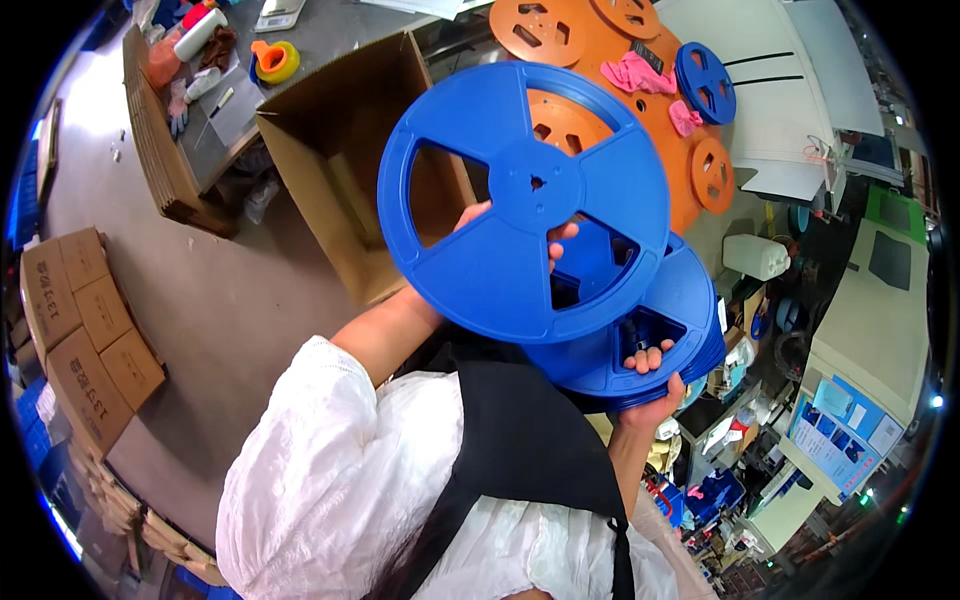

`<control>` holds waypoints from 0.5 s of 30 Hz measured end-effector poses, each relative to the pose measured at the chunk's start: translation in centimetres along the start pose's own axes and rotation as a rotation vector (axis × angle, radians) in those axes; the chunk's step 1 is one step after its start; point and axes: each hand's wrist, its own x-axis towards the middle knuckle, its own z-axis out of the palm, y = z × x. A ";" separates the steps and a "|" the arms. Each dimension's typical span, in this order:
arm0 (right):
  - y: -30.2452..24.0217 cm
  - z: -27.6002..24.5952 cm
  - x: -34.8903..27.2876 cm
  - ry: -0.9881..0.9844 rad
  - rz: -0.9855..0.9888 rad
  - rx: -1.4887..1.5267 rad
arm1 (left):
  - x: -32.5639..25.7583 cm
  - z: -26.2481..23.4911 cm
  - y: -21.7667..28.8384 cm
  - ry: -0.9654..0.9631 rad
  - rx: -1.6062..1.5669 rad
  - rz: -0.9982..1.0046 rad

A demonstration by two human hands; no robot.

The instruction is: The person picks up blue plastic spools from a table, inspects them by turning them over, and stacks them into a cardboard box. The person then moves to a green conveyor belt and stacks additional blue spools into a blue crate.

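The one view comes from the camera on my head, tilted steeply down over my white-sleeved shoulder and black apron toward the floor. It sits very near the blue reel point(525, 200) I hold up, which fills the middle; the fisheye bends everything toward the rim.

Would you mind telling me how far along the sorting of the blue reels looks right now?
Done: nothing visibly packed; the open cardboard box shows no reels inside. In hand: the left hand lifts one blue reel off the blue stack that the right hand supports. Left: that stack, plus the orange reels on the table.
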 end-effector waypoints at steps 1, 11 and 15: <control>-0.1 0.0 0.0 0.004 0.002 -0.001 | 0.2 -0.4 0.1 -0.009 -0.008 -0.004; -0.8 -1.4 -0.5 -0.146 -0.072 0.181 | -0.2 -1.0 0.6 -0.030 -0.033 0.010; -1.4 -2.4 -1.1 -0.185 -0.136 0.206 | -0.8 -1.1 0.2 -0.071 -0.082 -0.004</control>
